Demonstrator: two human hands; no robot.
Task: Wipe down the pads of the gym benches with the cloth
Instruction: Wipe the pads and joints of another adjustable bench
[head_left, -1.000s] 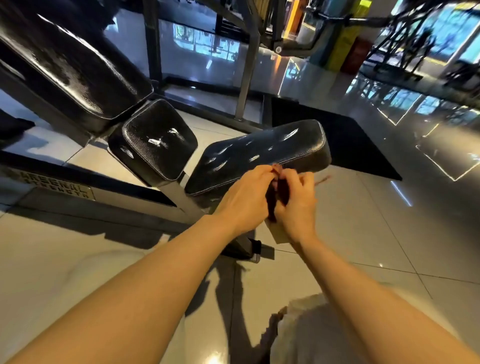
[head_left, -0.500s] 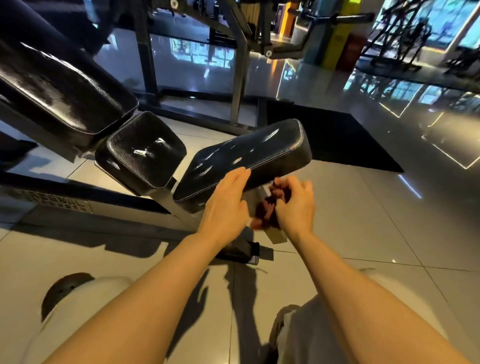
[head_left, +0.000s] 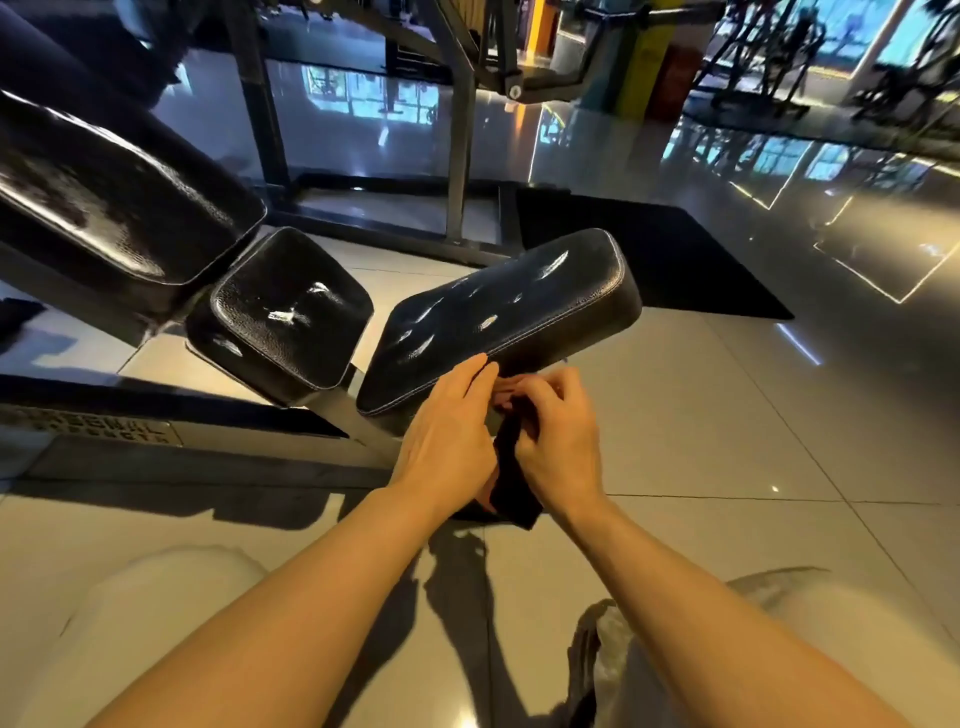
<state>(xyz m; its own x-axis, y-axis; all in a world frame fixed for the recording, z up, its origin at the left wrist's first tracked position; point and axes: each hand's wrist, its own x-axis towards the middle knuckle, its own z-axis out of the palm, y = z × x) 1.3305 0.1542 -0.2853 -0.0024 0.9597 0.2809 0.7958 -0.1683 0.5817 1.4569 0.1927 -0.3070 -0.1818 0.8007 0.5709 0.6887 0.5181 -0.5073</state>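
Both hands bunch the dark cloth (head_left: 511, 483) just below the seat pad (head_left: 498, 317).

Right hand (head_left: 558, 439) pinches its top with curled fingers; left hand (head_left: 449, 441), fingers nearly straight, presses it at nine o'clock.

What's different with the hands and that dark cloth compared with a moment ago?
The left hand, which half a second ago lay open and apart, has closed back in on the cloth. The right hand keeps its grip on it. The bench pads are unchanged, not yet wiped.
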